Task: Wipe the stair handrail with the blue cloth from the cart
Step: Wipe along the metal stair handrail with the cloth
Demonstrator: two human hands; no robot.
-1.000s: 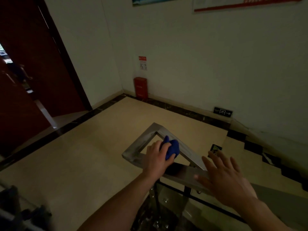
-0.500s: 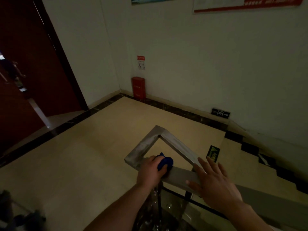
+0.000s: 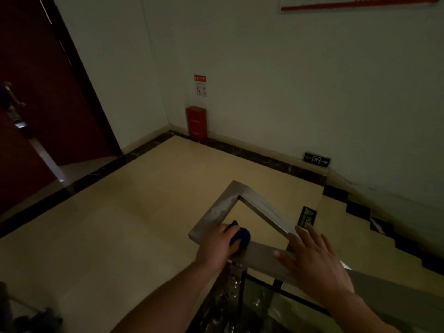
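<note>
A flat metal handrail (image 3: 223, 207) bends in a triangle-shaped loop over the landing. My left hand (image 3: 217, 247) presses a bunched blue cloth (image 3: 241, 236) onto the near corner of the loop, fingers closed over it. My right hand (image 3: 312, 258) lies flat on the rail to the right, fingers spread, holding nothing. Glass panels and a metal post stand under the rail.
A beige tiled landing floor (image 3: 144, 212) with dark border spreads ahead. A red box (image 3: 196, 121) stands against the white wall. A dark red door (image 3: 43, 92) is at left. Stairs (image 3: 384, 231) descend at right. A dark cart part (image 3: 28, 318) shows bottom left.
My left hand has slid the cloth along the rail from the loop's inner right side toward me, to the near left corner. My right hand has stayed on the rail.
</note>
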